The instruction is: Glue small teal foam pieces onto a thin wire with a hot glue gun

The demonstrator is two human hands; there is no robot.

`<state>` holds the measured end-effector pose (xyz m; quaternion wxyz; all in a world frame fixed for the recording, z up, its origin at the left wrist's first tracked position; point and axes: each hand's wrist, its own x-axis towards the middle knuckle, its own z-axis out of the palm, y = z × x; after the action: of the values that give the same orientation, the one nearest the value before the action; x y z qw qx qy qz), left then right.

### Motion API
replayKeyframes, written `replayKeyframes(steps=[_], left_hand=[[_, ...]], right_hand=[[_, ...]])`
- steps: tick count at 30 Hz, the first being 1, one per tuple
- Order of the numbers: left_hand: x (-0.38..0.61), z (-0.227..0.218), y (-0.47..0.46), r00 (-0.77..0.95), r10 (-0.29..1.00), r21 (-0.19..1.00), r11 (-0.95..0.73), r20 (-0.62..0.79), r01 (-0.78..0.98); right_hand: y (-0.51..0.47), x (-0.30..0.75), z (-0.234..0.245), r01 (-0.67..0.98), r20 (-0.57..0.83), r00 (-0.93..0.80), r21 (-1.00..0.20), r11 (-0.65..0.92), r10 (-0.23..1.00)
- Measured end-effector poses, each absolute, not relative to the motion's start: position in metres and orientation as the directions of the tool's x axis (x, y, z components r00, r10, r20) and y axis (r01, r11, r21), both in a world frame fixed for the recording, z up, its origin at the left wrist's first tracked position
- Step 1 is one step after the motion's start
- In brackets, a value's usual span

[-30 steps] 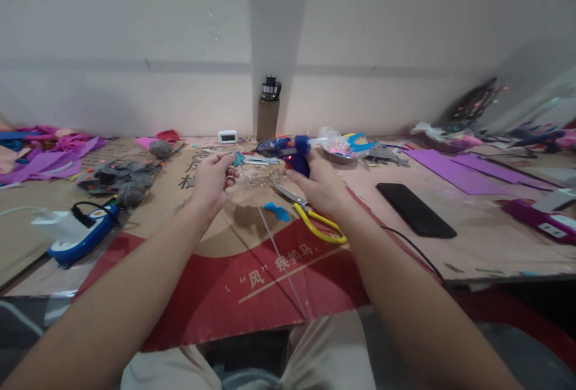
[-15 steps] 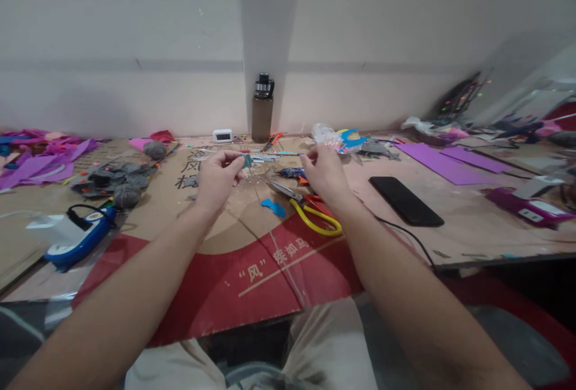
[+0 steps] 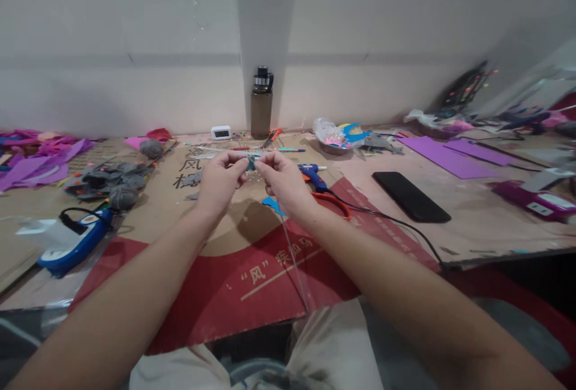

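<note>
My left hand [image 3: 220, 183] is closed in a pinch on a small teal piece [image 3: 251, 164], which looks like felt or foam. My right hand [image 3: 288, 186] has thumb and fingers pressed together on the other side of the same piece, so the fingertips of both hands nearly meet. The fingers hide most of it. Just under my right hand lies a blue cut piece [image 3: 272, 204], partly covered. Beyond my right wrist are a blue glue gun [image 3: 312, 174] and the red handle of the scissors [image 3: 335, 203]; their other parts are hidden by my arm.
A cardboard sheet [image 3: 225, 294] covers the table before me. At the back stand a water bottle [image 3: 261, 105] and a small white clock [image 3: 221, 132]. A bowl of beads [image 3: 330, 138], a black phone [image 3: 410, 197] and purple sheets [image 3: 443, 156] lie right; grey scraps [image 3: 105, 178] lie left.
My right hand has moved left from near the bowl to meet my left hand at the teal piece. The glue gun and bowl are now less covered; the scissors' blades and yellow handle are hidden.
</note>
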<state>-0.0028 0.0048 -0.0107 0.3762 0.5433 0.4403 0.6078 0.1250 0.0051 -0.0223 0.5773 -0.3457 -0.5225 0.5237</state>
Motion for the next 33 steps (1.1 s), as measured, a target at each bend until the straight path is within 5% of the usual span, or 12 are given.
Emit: replayKeyframes(steps=[6,16,33], left_hand=[[0.003,-0.006,0.000,-0.091,0.977,0.955,-0.207,0.191,-0.211],[0.005,-0.005,-0.002,-0.009,0.994,0.965,-0.110,0.111,-0.237],[0.001,-0.008,0.004,0.182,0.982,0.963,0.005,0.046,-0.271]], right_hand=[[0.004,0.127,-0.024,-0.120,0.258,-0.026,-0.960,0.253,0.966],[0.005,0.131,-0.022,-0.032,0.238,0.037,-0.970,0.240,0.970],[-0.001,0.141,-0.011,-0.201,0.008,-0.051,-0.980,-0.002,0.999]])
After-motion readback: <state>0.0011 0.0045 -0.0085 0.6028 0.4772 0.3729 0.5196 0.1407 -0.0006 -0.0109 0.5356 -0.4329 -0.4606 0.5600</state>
